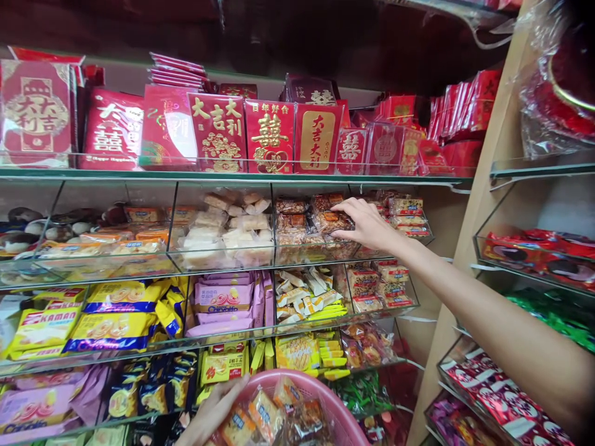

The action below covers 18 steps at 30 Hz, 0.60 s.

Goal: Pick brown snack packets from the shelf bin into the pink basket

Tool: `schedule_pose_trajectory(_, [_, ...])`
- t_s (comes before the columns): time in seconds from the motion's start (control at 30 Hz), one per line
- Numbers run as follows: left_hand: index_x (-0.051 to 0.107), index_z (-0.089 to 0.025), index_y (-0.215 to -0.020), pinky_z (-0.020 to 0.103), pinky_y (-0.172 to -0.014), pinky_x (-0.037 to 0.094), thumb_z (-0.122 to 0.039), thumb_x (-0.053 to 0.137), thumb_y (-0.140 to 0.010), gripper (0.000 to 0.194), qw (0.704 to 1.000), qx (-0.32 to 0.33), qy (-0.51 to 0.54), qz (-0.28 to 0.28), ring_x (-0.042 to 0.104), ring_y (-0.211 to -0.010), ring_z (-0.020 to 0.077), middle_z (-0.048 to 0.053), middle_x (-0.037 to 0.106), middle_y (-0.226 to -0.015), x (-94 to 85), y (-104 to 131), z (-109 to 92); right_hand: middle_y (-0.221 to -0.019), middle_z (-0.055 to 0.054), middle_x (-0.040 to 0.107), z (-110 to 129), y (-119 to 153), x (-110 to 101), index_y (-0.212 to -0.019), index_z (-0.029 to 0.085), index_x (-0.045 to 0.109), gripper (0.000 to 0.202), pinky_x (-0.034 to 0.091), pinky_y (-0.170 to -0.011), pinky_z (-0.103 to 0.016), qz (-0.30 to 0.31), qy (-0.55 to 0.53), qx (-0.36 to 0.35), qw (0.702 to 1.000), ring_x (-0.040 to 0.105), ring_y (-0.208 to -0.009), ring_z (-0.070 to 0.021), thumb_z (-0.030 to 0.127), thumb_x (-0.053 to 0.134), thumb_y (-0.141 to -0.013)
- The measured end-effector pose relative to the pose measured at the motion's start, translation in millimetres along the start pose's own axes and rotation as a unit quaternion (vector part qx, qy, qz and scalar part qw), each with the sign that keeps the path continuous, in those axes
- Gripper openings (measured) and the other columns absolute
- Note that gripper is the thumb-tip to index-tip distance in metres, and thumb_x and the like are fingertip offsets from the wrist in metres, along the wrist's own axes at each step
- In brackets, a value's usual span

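My right hand (365, 223) reaches into the upper snack compartment, its thumb and fingers closed around a clear-wrapped brown snack bar (329, 221) that looks nutty. More wrapped brown bars (291, 221) lie beside it, partly behind the compartment's clear front edge. Low in the view, my left hand (218, 406) grips the left side of a pink plastic basket (341, 406); some of its fingers are hidden. Inside the basket lie several small wrapped snacks (264, 412), pale ones with blue labels and dark brown ones.
Red envelopes (269, 136) stand on the glass shelf (209, 176) above. White wrapped sweets (227, 229) fill the compartment to the left. Purple (222, 297) and yellow snack packs (111, 316) sit lower. A wooden upright (469, 204) divides off more shelves on the right.
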<state>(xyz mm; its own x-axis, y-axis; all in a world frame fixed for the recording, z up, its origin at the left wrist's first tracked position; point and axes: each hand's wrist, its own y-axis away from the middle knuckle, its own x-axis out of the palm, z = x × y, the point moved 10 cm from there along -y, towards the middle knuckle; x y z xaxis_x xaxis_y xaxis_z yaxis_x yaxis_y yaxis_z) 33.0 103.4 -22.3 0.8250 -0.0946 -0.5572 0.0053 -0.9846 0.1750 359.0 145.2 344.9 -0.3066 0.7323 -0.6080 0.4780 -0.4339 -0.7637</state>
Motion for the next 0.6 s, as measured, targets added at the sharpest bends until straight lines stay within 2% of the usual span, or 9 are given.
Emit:
schedule_pose_trajectory(0.1, [0.067,-0.019,-0.111,0.039,-0.106,0.036,-0.069,0.042,-0.074,0.067,1.000,0.005,0.006,0.004,0.050,-0.120,0.0297,0.004,0.062,-0.121,1.4,0,0,-0.109,-0.011,0.052,-3,-4,5,-0.119,0.025,0.048,0.047,0.038,-0.079,-0.044,0.016,0.010,-0.002,1.000,0.047,-0.099,-0.0297,0.053,0.049,-0.082])
schedule_pose_trajectory(0.23, [0.067,-0.020,-0.111,0.041,-0.109,0.031,-0.069,0.040,-0.075,0.067,1.000,0.013,0.006,0.016,0.049,-0.121,0.0295,0.003,0.062,-0.122,4.0,-1,4,-0.107,-0.011,0.051,-7,-9,10,-0.117,0.025,0.050,0.048,0.038,-0.080,-0.045,0.039,0.019,-0.007,0.999,0.046,-0.099,-0.0300,0.055,0.050,-0.080])
schedule_pose_trajectory(0.43, [0.067,-0.020,-0.111,0.042,-0.110,0.029,-0.070,0.043,-0.073,0.067,1.000,-0.005,0.014,-0.007,0.046,-0.124,0.0307,0.004,0.061,-0.123,0.4,-2,10,-0.109,-0.011,0.053,-10,-10,9,-0.116,0.026,0.050,0.048,0.037,-0.080,-0.047,0.042,-0.004,-0.016,0.999,0.045,-0.100,-0.0297,0.058,0.049,-0.080])
schedule_pose_trajectory(0.6, [0.063,-0.018,-0.117,0.041,-0.110,0.028,-0.072,0.040,-0.072,0.074,1.000,-0.026,-0.007,0.000,0.044,-0.125,0.0305,0.006,0.057,-0.128,3.5,-5,8,-0.111,-0.011,0.055,-8,-7,8,-0.117,0.024,0.049,0.047,0.037,-0.081,-0.047,0.054,0.002,-0.021,0.998,0.045,-0.100,-0.0295,0.054,0.049,-0.082])
